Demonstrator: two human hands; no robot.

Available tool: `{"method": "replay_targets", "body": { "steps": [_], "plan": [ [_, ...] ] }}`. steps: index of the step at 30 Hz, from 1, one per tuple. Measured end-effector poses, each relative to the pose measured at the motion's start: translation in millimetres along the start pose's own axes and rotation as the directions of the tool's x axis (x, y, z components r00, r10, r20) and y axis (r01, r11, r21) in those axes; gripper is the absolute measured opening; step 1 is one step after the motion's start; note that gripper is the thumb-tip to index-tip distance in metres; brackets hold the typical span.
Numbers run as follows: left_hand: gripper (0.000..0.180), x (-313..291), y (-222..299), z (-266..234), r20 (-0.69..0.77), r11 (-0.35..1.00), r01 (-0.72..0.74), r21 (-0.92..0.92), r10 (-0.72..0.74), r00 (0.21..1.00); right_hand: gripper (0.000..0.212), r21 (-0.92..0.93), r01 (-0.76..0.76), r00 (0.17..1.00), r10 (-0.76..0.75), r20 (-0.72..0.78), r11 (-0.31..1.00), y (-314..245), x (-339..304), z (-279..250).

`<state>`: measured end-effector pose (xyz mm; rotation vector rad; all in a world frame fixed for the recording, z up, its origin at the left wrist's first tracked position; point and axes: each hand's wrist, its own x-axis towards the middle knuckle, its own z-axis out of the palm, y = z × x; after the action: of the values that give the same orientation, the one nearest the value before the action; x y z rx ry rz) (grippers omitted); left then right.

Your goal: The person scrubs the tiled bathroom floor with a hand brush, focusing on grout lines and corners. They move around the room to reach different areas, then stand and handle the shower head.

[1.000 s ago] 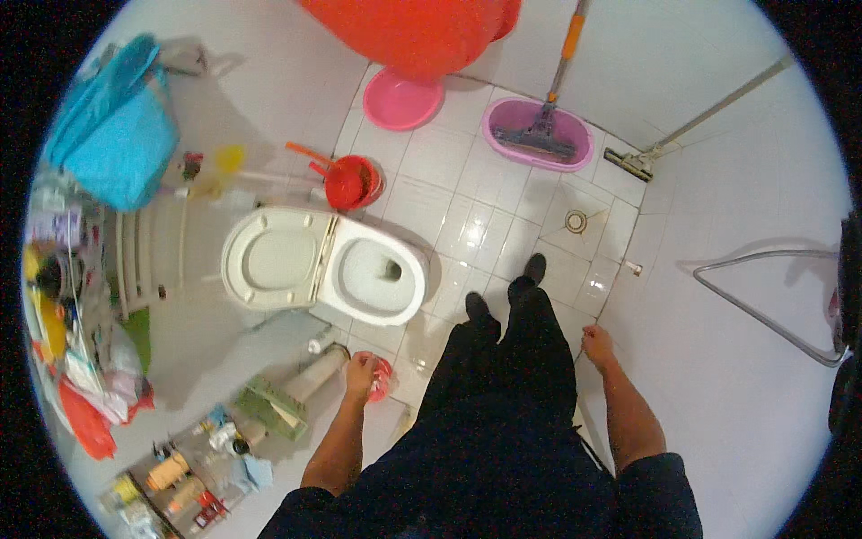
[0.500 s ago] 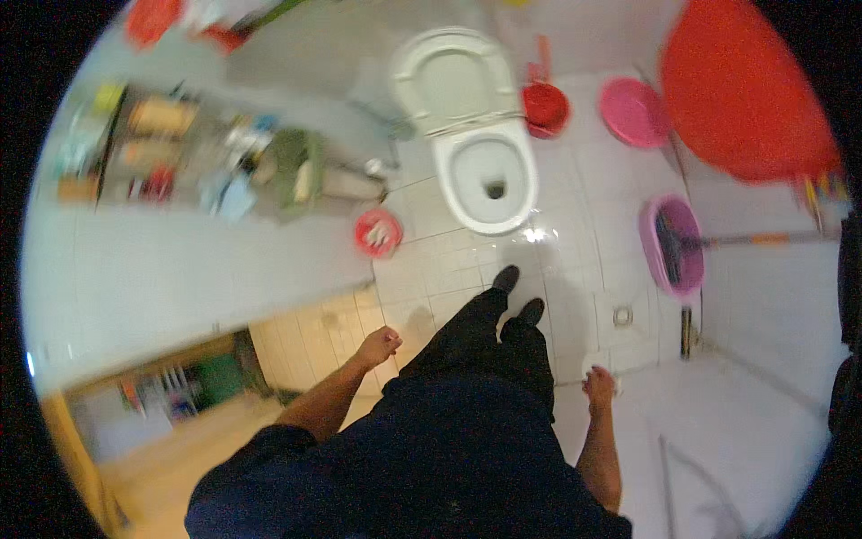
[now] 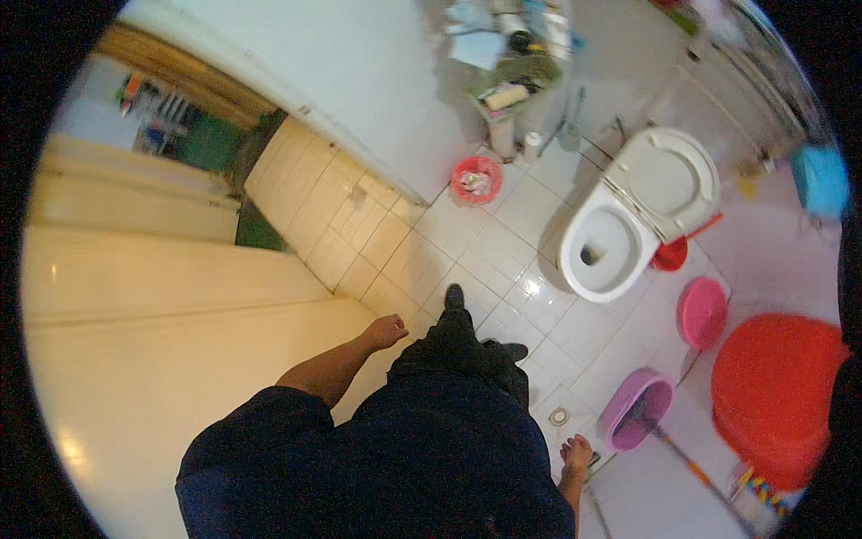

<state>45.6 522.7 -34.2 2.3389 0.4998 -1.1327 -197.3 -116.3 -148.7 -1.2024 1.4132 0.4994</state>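
My left hand [image 3: 386, 332] hangs in front of me on the left with its fingers curled in, and I see nothing in it. On the right, my right hand [image 3: 576, 452] hangs low with fingers loosely bent and somewhat apart, holding nothing I can see. It is nearest to a purple basin [image 3: 648, 392], which has a dark mop or brush head [image 3: 632, 422] inside. Ahead to the right stands a white toilet [image 3: 603, 289] with its lid [image 3: 669, 180] raised. My shoes [image 3: 455, 296] are on the tiled floor [image 3: 503, 310].
A red bin [image 3: 464, 190] with crumpled paper stands by the wall corner, below a cluttered rack [image 3: 503, 67]. Beside the toilet are a red dipper [image 3: 672, 258] and a pink basin [image 3: 703, 310]. A big red tub [image 3: 777, 395] is at the right. A doorway with yellowish tiles [image 3: 314, 193] opens at left.
My view and body have turned left toward the doorway, so the toilet and basins now appear farther right. My feet have shifted. Both hands still hang at my sides.
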Motion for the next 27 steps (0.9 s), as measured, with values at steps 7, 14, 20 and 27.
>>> {"method": "replay_targets", "body": {
  "steps": [7, 14, 20, 27],
  "plan": [
    [0.039, 22.9, -95.5, -4.5, -0.002, 0.951, 0.038, -0.308, -0.041, 0.999, 0.031, -0.091, 0.233, 0.972, -0.229, 0.052, 0.968, -122.9, -62.8, 75.2],
    [0.037, 52.4, -181.7, -38.4, -0.159, 0.871, -0.011, -0.491, -0.078, 0.984, 0.037, -0.254, 0.448, 0.867, -0.346, 0.359, 0.857, -210.1, -84.0, 227.4],
    [0.035, 43.7, -225.5, -43.7, -0.123, 0.744, 0.09, -0.662, -0.226, 0.966, 0.037, -0.422, 0.534, 0.804, -0.287, 0.52, 0.732, -264.7, -158.9, 349.9],
    [0.034, 26.7, -219.8, -33.5, -0.036, 0.479, 0.13, -0.868, -0.322, 0.946, 0.036, -0.606, 0.729, 0.683, -0.392, 0.617, 0.318, -321.5, -132.2, 355.7]
  ]
}}
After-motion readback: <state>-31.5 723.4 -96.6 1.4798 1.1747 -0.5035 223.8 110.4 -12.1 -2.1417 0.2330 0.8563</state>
